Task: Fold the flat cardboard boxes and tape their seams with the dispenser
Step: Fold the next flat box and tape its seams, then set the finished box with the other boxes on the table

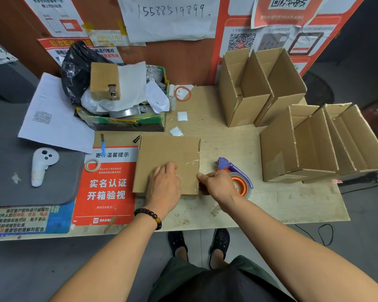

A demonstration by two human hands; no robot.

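One box point(167, 164) is set bottom-up at the middle of the table point(227, 149), partly over a red notice point(105, 188). Its top face is pressed by the left hand point(164, 186), laid palm down with fingers loosely spread, nothing grasped. A bead bracelet point(150, 216) is worn on that wrist. Clear tape point(193, 163) is seen across the box's right edge. The right hand point(218, 185) is held at the box's near right corner, thumb and forefinger pinched at the edge; whether tape is gripped between them cannot be told. A dispenser point(235, 178), purple with an orange core, is lying just behind that hand on the table.

Several folded boxes, open tops up, are kept to the right: a rear pair point(262, 88) by the wall and a nearer row point(321, 142) at the table's edge.

Also listed at left: a cluttered green carton point(122, 120), a black bag point(76, 64), white sheets point(50, 118), a white controller point(43, 165), a small tape roll point(92, 165), a blue knife point(102, 144).
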